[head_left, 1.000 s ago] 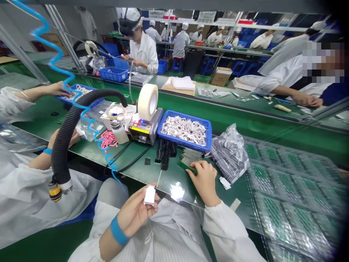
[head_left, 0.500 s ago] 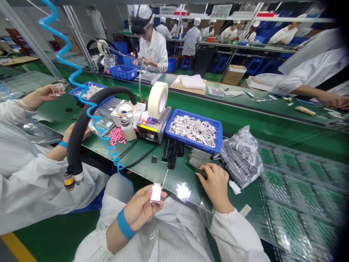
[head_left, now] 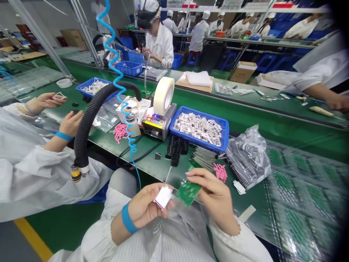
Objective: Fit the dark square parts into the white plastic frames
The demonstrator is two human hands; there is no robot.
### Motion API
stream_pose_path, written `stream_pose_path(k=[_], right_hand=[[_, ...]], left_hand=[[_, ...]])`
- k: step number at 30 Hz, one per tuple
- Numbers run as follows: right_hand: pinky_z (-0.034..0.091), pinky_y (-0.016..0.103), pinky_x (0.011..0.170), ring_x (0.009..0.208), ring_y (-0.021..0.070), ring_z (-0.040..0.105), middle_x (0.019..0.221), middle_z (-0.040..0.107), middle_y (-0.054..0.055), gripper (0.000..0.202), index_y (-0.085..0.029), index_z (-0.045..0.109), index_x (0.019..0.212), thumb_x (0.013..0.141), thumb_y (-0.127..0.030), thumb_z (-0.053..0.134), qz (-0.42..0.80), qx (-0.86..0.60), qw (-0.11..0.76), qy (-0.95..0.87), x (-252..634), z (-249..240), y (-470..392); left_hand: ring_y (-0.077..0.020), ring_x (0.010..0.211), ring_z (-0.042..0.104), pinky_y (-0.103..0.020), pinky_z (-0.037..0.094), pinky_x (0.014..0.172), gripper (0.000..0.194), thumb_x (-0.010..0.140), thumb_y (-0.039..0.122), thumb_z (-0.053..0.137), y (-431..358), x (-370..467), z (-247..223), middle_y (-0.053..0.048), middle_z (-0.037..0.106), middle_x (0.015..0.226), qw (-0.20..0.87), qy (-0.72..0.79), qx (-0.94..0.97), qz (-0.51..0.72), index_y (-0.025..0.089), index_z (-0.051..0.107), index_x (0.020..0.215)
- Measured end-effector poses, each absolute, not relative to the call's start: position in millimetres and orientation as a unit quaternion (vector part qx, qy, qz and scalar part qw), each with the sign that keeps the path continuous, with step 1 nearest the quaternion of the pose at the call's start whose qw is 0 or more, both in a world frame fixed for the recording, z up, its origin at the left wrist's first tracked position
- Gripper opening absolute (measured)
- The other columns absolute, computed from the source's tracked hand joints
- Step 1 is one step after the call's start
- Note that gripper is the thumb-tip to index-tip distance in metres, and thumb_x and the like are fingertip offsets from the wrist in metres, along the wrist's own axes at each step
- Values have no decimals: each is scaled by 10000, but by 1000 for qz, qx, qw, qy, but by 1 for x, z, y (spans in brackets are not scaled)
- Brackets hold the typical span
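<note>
My left hand point(head_left: 148, 205), with a blue wrist band, is closed on a small white rectangular part point(head_left: 163, 197) with a pinkish lower edge. Just to its right, my right hand point(head_left: 214, 194) pinches a green circuit board point(head_left: 188, 192) by its right side. The board is slightly blurred and hangs close to the white part, in front of the bench edge. Beyond my right hand lies a row of stacked circuit boards point(head_left: 203, 158). Pink strips point(head_left: 220, 171) sit beside that row. Black foam-like blocks point(head_left: 176, 151) are to its left.
A blue bin point(head_left: 227, 136) of white frames stands behind, next to a tape dispenser point(head_left: 154, 125). A plastic bag point(head_left: 249, 156) and clear trays of boards point(head_left: 297, 189) are at right. A black hose point(head_left: 89, 120) and blue coiled cord point(head_left: 117, 69) hang at left, near a co-worker's hands point(head_left: 69, 125).
My right hand has come from the board stack towards my left hand, bringing a circuit board. The pink strips behind it are now uncovered. The view has shifted slightly.
</note>
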State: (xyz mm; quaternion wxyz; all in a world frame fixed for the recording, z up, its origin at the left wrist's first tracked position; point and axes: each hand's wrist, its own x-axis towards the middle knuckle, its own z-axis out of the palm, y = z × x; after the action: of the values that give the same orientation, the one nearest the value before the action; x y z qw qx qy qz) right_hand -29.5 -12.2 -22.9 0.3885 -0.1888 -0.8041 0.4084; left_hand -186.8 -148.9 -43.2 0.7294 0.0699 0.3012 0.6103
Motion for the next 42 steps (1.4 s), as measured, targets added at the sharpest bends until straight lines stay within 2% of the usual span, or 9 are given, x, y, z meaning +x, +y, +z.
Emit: stream_pose_path(k=[4, 8, 10, 15, 23, 28, 38, 42], right_hand=[[535, 288, 744, 910, 152, 628, 1033, 640, 27, 420, -319, 635, 1095, 772, -62, 556, 450, -89, 344, -819, -54, -19, -28], [503, 351, 850, 1042, 200, 574, 1162, 584, 64, 388, -290, 561, 1218, 831, -275, 576, 486, -45, 299, -820, -59, -26, -27], [494, 343, 861, 1047, 196, 568, 1163, 582, 69, 363, -286, 560, 1224, 870, -360, 528, 489, -39, 300, -818, -59, -28, -26], [494, 289, 848, 1014, 163, 583, 1117, 604, 49, 314, -307, 577, 1195, 887, -322, 518, 475, -46, 318, -819, -64, -27, -27], [502, 274, 839, 982, 157, 603, 1088, 609, 64, 330, -266, 592, 1179, 850, -295, 579, 483, 6, 287, -827, -73, -25, -24], [507, 276, 813, 946, 152, 608, 1059, 611, 65, 312, -254, 605, 1153, 850, -319, 574, 486, 10, 282, -827, -73, -26, -24], [512, 277, 811, 947, 145, 598, 1024, 597, 66, 340, -246, 583, 1174, 838, -299, 586, 481, 59, 253, -837, -70, -24, -16], [513, 256, 804, 934, 132, 598, 1017, 591, 51, 375, -273, 558, 1199, 827, -300, 599, 470, 60, 308, -825, -72, -31, -18]], left_hand=[[-133, 560, 640, -218, 519, 515, 357, 718, 406, 680, -150, -187, -31, -71, 701, 689, 722, 299, 89, 618, 121, 684, 933], [-112, 527, 621, -207, 515, 515, 357, 724, 432, 667, -152, -190, -31, -78, 705, 683, 715, 303, 92, 623, 122, 690, 898], [-106, 517, 616, -199, 507, 505, 347, 736, 432, 656, -153, -190, -34, -74, 705, 681, 712, 299, 91, 629, 124, 688, 894], [-104, 492, 622, -192, 501, 502, 358, 742, 461, 637, -154, -190, -39, -80, 715, 678, 710, 293, 99, 632, 130, 688, 868], [-102, 461, 608, -187, 488, 483, 413, 715, 507, 642, -157, -192, -37, -92, 708, 637, 707, 310, 106, 627, 105, 694, 797], [-99, 469, 599, -183, 486, 473, 382, 718, 484, 651, -159, -195, -40, -87, 704, 612, 709, 306, 91, 629, 118, 705, 811], [-119, 518, 618, -186, 493, 469, 450, 672, 526, 667, -160, -196, -45, -86, 697, 633, 716, 321, 124, 608, 105, 705, 828], [-125, 540, 627, -188, 496, 488, 474, 684, 548, 638, -158, -196, -45, -87, 697, 648, 714, 309, 150, 611, 104, 707, 835]])
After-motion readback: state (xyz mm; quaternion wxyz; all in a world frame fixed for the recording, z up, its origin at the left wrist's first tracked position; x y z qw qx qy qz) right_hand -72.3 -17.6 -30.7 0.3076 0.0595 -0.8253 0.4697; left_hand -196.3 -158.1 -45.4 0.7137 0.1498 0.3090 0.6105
